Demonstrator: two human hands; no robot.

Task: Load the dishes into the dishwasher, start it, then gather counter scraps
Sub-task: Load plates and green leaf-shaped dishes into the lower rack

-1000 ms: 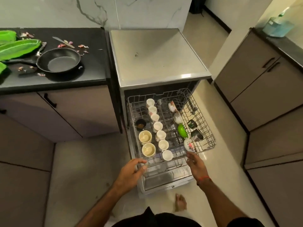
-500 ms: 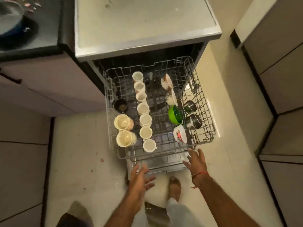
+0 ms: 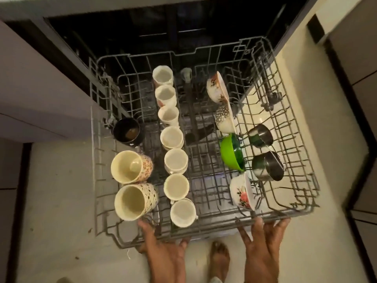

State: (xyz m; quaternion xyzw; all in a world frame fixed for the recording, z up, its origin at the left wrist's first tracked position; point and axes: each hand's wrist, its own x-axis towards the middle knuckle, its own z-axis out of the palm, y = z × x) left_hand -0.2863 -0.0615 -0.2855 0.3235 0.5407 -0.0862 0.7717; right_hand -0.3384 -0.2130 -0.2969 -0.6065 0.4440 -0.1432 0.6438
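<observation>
The grey wire dishwasher rack (image 3: 206,234) is pulled out over the floor. A row of several white cups (image 3: 175,161) runs down its middle. Two cream patterned mugs (image 3: 130,167) and a dark cup (image 3: 127,131) lie at its left. On the right stand floral bowls (image 3: 241,194), a green bowl (image 3: 231,153) and two steel cups (image 3: 267,166). My left hand (image 3: 165,250) holds the rack's front rim, thumb up over the wire beside the nearest mug. My right hand (image 3: 263,244) rests against the front rim with fingers spread, below the floral bowl.
The dark dishwasher cavity (image 3: 163,27) opens behind the rack. Cabinet fronts (image 3: 36,94) stand at the left and dark-edged cabinets (image 3: 359,58) at the right. My bare foot (image 3: 219,258) is on the pale floor between my hands.
The view has dropped closer to the rack; the counter and pan have left the frame. Both hands have come up from the floor side onto the rack's front rim.
</observation>
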